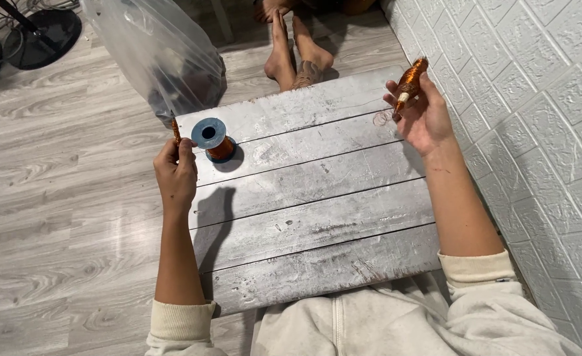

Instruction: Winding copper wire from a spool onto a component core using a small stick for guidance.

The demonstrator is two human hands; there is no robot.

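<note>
A clear plastic bag with dark contents slumps on the grey wood-look floor just beyond the far left corner of a whitewashed plank board. A copper wire spool with a blue flange stands upright on that corner. The left hand — just beside the spool — pinches a thin copper-wound piece. The right hand, by the white textured wall, grips a wound copper coil, tilted. Another person's bare feet lie beyond the board.

Spool on board far-left corner; bag behind; wall right.
</note>
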